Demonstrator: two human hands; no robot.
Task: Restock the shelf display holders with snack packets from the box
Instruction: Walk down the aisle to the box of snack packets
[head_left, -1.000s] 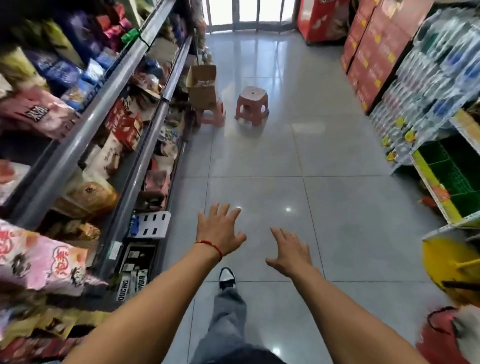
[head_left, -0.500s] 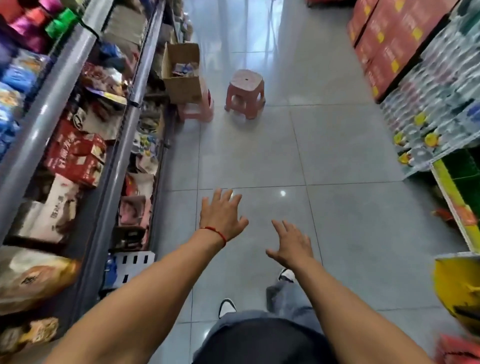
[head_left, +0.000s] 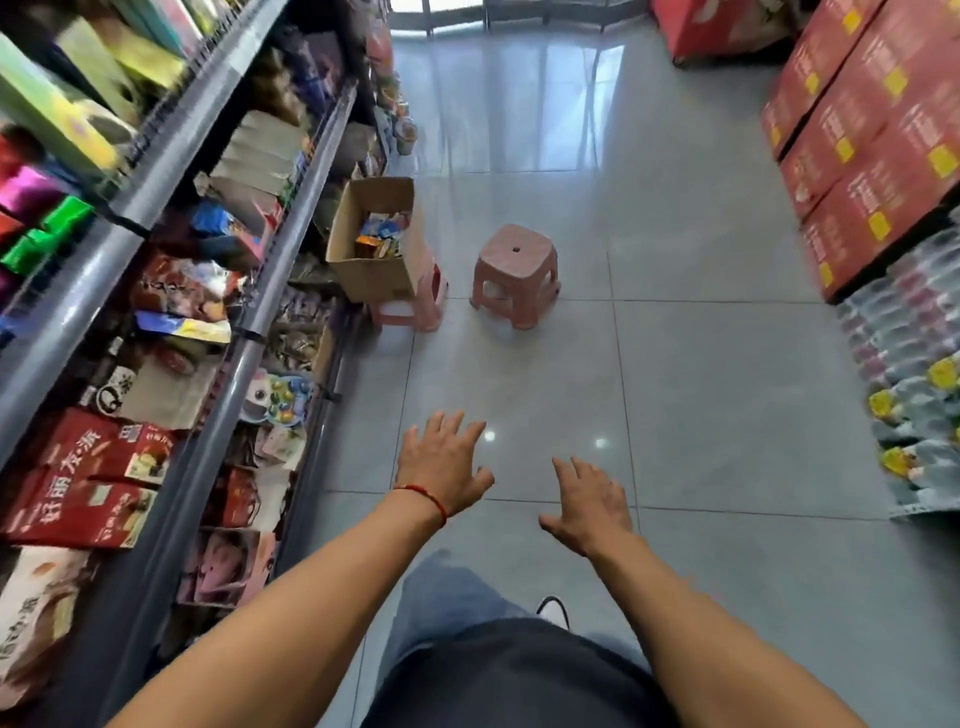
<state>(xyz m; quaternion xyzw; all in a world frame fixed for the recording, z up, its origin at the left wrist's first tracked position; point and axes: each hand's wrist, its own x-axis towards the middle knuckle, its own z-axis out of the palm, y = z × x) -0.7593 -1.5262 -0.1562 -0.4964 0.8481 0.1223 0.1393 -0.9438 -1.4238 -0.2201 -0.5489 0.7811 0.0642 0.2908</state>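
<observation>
The box (head_left: 373, 244) of packets (head_left: 381, 238) sat on a pink stool (head_left: 410, 304) beside the shelf (head_left: 244, 332), probably to keep it within reach. Both hands, left (head_left: 441, 467) and right (head_left: 589, 506), were spread and held nothing, well short of it.

Shop aisle. Floor (head_left: 701, 395): large grey glossy tiles, dark grout lines, small bright spots of reflected light near centre. Far end: glazed doors or windows (head_left: 498, 10), daylight mirrored on the tiles below. Right side: stacked red cartons (head_left: 872, 130), then wrapped bottle packs (head_left: 904, 364) nearer. Mid-aisle: a pink plastic stool (head_left: 517, 273), standing free on the tiles.
</observation>
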